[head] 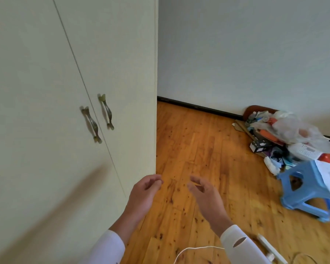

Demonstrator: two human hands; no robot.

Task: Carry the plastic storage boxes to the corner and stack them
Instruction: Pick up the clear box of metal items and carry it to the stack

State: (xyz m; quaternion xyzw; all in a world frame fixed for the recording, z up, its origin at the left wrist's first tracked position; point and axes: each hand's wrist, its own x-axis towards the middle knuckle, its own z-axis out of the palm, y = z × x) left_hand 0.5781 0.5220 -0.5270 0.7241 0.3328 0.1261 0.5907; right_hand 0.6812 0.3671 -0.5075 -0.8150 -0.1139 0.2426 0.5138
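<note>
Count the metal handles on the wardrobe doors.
2. One handle sits on the left door, the other handle on the right door, flanking the seam. Any beyond the frame's left edge stay unseen.

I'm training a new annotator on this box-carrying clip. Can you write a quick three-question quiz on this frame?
1. True or false: the left hand and right hand are both empty.
2. Which item stands on the wooden floor at the right? A. blue plastic stool B. green bucket C. metal ladder
3. Fill in: the pile of clutter lies against the ____.

Key: 1 true; 2 A; 3 wall. No storage box is clearly in view; both wardrobe doors are shut.
</note>
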